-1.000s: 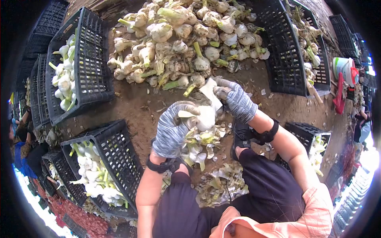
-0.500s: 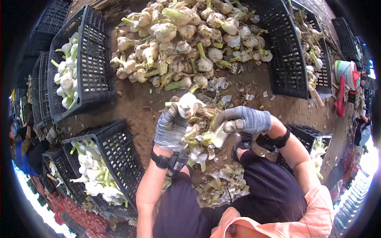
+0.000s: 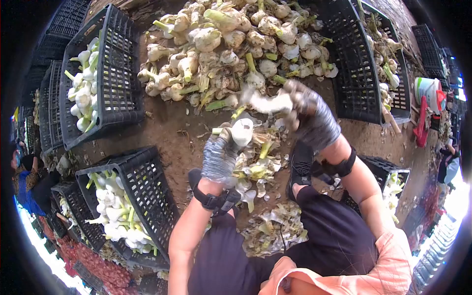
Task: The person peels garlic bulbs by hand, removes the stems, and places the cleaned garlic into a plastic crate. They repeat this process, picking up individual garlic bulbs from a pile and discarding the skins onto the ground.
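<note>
My left hand (image 3: 219, 156), in a grey knit glove, is closed around a white garlic bulb (image 3: 242, 132) with a pale green stem. To the upper right of it, my gloved right hand (image 3: 314, 117) has its fingers curled on a whitish strip of garlic skin (image 3: 273, 103), smeared by motion. A large heap of garlic bulbs (image 3: 228, 59), soil-stained and with skins on, lies on the ground just beyond both hands. Beneath them, loose garlic peelings (image 3: 255, 169) are scattered, some with green stem pieces.
Black crates (image 3: 120, 73) of clean garlic stand at left, another crate (image 3: 147, 184) nearer me. At right are a crate (image 3: 359, 64) with unpeeled bulbs and a white bucket (image 3: 427, 91). Peelings (image 3: 275, 231) pile between my legs. Other people (image 3: 29, 182) sit at the edges.
My right hand has swung up and away from the bulb with the strip of skin. The bulb in my left hand looks whiter and smoother, and the left hand has shifted slightly right.
</note>
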The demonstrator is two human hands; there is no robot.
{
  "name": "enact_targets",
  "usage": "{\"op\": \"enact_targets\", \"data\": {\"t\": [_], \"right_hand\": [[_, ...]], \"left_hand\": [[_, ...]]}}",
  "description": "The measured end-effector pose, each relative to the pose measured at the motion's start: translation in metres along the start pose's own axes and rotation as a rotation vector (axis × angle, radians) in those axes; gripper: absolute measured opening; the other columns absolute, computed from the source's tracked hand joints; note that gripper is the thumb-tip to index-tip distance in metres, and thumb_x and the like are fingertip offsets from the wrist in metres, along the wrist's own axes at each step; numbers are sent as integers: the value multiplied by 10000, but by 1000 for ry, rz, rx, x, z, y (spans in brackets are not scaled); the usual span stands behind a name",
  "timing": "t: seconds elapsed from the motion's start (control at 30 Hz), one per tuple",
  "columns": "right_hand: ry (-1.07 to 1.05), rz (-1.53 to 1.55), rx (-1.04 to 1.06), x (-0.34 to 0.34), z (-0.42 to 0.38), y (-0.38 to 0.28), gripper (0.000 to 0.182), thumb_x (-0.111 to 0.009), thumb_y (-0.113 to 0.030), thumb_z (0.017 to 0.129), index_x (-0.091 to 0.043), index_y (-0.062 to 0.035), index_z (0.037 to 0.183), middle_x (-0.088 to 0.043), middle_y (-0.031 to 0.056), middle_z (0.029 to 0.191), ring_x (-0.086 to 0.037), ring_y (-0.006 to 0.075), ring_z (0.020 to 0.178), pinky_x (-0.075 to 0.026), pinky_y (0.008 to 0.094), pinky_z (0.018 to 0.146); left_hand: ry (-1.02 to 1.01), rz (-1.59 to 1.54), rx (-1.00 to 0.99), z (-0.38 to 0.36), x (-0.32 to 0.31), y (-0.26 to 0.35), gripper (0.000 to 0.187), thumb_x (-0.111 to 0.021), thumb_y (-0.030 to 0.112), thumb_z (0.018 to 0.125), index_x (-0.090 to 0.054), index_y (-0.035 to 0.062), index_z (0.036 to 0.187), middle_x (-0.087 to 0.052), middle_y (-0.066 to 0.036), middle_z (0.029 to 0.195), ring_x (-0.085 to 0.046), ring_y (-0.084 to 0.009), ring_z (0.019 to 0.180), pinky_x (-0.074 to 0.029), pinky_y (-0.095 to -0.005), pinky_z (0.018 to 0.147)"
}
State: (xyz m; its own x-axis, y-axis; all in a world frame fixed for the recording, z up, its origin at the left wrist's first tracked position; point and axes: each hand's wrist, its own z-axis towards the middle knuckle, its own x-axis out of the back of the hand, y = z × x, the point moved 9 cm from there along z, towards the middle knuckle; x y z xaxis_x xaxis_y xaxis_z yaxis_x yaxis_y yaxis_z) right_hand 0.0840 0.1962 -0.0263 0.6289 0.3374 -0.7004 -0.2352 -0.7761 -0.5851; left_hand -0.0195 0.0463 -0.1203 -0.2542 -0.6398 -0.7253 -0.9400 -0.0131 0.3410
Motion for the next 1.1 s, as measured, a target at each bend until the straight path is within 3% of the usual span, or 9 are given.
{"op": "enact_targets", "data": {"t": [0.03, 0.1, 0.2, 0.3, 0.33, 0.63, 0.8, 0.93, 1.1], "right_hand": [[64, 60, -12, 12, 4, -7, 278, -567, -185, 877, -471, -25, 1084, -600, 70, 808, -577, 108, 619, -501, 221, 527], [156, -657, -105, 22, 4, -10, 342, -554, -291, 890, -531, -52, 1134, -628, 104, 830, -619, 139, 689, -517, 259, 584], [66, -1500, 147, 19, 7, 17, 329, -601, -328, 850, -575, -86, 1073, -628, 138, 832, -626, 244, 747, -494, 351, 692], [123, -1228, 165, 9, 8, 30, 359, -674, -330, 804, -545, -22, 936, -603, 133, 794, -569, 185, 742, -472, 322, 693], [110, -1178, 115, 6, 12, 37, 364, -685, -313, 798, -537, -12, 937, -595, 125, 798, -553, 170, 746, -468, 316, 691], [70, -562, -189, 23, 8, 68, 236, -644, -186, 832, -526, -5, 928, -579, 53, 819, -541, 101, 756, -488, 256, 681], [105, -849, -136, 9, 11, 62, 269, -686, -210, 796, -522, -22, 894, -576, 42, 791, -519, 97, 721, -467, 272, 622], [23, -811, 8, 15, 13, 83, 260, -692, -166, 745, -515, -43, 890, -553, 22, 760, -496, 80, 720, -455, 269, 629], [-149, -1407, -107, 36, 6, 116, 254, -591, -233, 823, -594, -77, 1024, -637, 163, 867, -621, 294, 800, -480, 369, 716]], "left_hand": [[36, 25, -29, 0, 6, 4, 229, -577, 151, 872, -570, 61, 1082, -607, -77, 1083, -581, -184, 1005, -479, -319, 891], [108, 7, -25, -4, 13, 6, 211, -560, 135, 883, -563, 64, 1082, -602, -73, 1081, -584, -191, 996, -487, -320, 879], [163, 213, -165, -6, 14, 18, 228, -558, 137, 888, -522, 54, 1098, -581, -67, 1041, -583, -201, 975, -515, -341, 822], [167, 410, -285, -12, -1, 28, 233, -567, 140, 885, -518, 52, 1095, -576, -66, 1009, -588, -185, 936, -524, -321, 782], [185, 483, -304, -15, -8, 30, 194, -569, 131, 889, -539, 28, 1050, -569, -35, 911, -554, -99, 794, -486, -236, 695], [265, 457, -288, -21, -5, 34, 177, -576, 126, 884, -556, 31, 1032, -577, -29, 897, -542, -90, 784, -469, -228, 701], [203, 825, -610, -37, -37, 57, 163, -610, 103, 856, -573, 35, 999, -592, -25, 913, -539, -91, 803, -457, -230, 724], [228, 641, -473, -37, -27, 62, 169, -609, 107, 855, -574, 20, 995, -592, -31, 925, -533, -95, 832, -452, -236, 745], [287, 783, -874, -65, -57, 133, 227, -605, 221, 866, -554, 34, 984, -573, -28, 935, -508, -107, 827, -424, -257, 740]]}}
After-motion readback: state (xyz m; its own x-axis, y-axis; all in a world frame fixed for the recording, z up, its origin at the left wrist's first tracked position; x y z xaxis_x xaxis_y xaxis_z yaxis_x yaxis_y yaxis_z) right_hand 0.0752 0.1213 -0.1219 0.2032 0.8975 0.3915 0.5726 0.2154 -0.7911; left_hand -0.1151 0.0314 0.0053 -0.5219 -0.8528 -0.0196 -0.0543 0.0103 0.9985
